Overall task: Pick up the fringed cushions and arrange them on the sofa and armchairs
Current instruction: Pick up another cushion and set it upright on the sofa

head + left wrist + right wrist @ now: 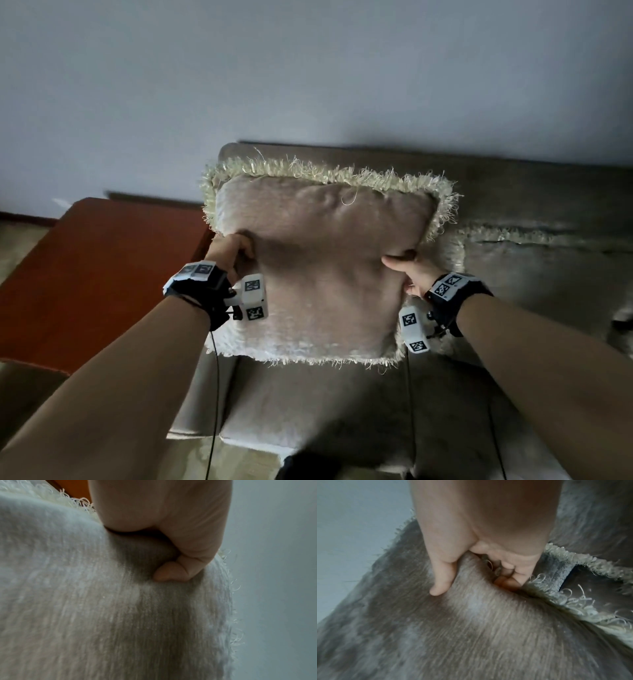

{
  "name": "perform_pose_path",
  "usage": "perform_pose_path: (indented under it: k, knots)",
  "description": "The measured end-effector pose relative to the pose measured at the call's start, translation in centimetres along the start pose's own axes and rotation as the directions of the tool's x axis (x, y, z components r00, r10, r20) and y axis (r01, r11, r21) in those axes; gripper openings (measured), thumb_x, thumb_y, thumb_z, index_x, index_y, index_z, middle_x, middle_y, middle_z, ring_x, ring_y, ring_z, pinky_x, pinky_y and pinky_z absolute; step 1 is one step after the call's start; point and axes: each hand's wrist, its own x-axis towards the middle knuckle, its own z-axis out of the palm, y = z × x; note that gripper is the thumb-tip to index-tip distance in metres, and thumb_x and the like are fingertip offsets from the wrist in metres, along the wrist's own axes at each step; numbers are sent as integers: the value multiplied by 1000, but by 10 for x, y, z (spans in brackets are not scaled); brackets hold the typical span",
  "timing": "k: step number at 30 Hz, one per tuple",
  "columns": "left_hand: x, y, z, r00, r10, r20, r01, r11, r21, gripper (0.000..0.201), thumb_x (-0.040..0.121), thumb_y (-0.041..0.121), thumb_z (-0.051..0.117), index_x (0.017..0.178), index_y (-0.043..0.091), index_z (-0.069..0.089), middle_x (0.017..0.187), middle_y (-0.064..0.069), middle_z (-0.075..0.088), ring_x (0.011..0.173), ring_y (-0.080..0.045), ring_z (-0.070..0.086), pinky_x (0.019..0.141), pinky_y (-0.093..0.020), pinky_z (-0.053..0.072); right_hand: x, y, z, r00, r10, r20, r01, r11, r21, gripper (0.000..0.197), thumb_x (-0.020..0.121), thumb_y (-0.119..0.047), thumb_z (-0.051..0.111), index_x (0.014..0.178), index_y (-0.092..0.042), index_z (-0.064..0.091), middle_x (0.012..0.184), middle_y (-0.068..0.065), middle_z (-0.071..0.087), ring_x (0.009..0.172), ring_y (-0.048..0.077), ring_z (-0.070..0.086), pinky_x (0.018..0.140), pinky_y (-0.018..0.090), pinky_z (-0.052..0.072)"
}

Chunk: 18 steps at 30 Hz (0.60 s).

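1. At the cushion's side edges, the left hand and right hand pinch the fringed cushion, thumbs in front, fingers behind.
2. Held upright over the sofa end seat, it should go down level, both grips releasing together.
3. Another fringed cushion lies just beside; leave it room.

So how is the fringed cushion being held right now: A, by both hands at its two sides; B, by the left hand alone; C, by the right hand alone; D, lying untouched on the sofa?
A: the left hand and right hand each grip a side of the fringed cushion.
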Motion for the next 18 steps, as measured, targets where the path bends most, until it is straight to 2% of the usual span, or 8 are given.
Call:
perform_pose_path:
  k: [1,3,7,10,12,13,15,18]
  knots:
    - [13,-2,2,1000,14,-17,-14,1000,2,26,64,-16,42,80,0,55,66,-16,53,45,-29,55,35,-27,48,6,4,3,999,-12,-29,12,1000,-4,89,37,-48,95,118,-28,63,119,-8,70,117,22,59,102,51,43]
    - [46,-8,6,1000,28,-10,-28,1000,-8,31,62,-17,46,85,1,56,71,-16,54,55,-29,55,38,-26,49,17,10,12,995,-26,-98,26,1000,-1,87,45,-46,93,122,-27,59,121,-5,68,116,24,60,101,54,46]
    - [97,-27,22,996,63,69,-65,997,36,39,63,-18,48,92,7,56,74,-12,56,73,-30,58,52,-27,51,33,20,19,974,-35,-224,33,999,-12,88,48,-45,91,127,-27,55,122,-3,67,111,24,63,89,45,54]
    - [127,-43,35,988,107,111,-113,992,51,29,72,-17,51,80,10,58,71,-10,57,68,-26,59,54,-26,52,51,24,23,955,-92,-282,90,996,-21,57,69,-27,87,118,-23,58,114,-1,68,97,18,65,69,31,49]
    - [145,-54,44,986,119,118,-124,992,36,21,75,-12,55,87,3,62,70,-9,58,60,-23,58,47,-21,49,70,30,23,940,-137,-312,135,990,-26,44,75,-19,82,111,-24,57,111,0,68,92,15,64,65,28,46]
    - [155,-60,48,986,121,113,-125,992,28,25,73,-7,59,97,-1,63,73,-10,60,61,-22,59,47,-20,49,79,33,22,937,-157,-312,154,988,-34,41,77,-17,81,109,-24,58,111,1,67,91,14,64,65,27,47]
    - [178,-76,57,990,103,100,-105,994,16,51,65,5,66,115,0,61,84,-12,65,70,-25,64,53,-24,52,100,43,19,938,-177,-297,172,984,-44,35,80,-13,79,106,-22,58,111,2,66,87,7,62,65,23,47]
    - [204,-96,66,993,97,68,-94,995,-40,59,62,8,69,120,6,61,97,-14,68,82,-27,69,64,-30,57,123,57,18,929,-182,-324,177,983,-42,34,81,-12,76,107,-21,56,111,2,65,87,8,62,65,21,46]
